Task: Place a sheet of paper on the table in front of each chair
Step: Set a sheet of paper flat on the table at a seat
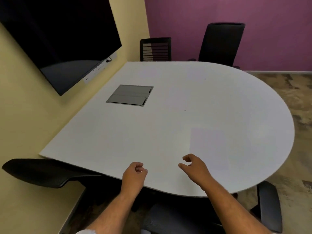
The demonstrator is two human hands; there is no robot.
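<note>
The white D-shaped table [168, 125] fills the middle of the view. A faint pale rectangle that looks like a sheet of paper [208, 144] lies flat near the front right of the tabletop, hard to tell apart from the surface. My right hand [195, 168] hovers just in front of that sheet's near edge, fingers curled and apart, holding nothing. My left hand [135, 173] is over the table's front edge in a loose fist, empty. Black chairs stand at the far side [156, 49] [221, 43], at the near left [38, 173] and right below me [177, 217].
A grey cable hatch [130, 95] is set into the tabletop at the left. A dark wall screen [59, 39] hangs on the yellow wall beside the table's straight edge. A chair armrest [269, 205] stands at the lower right.
</note>
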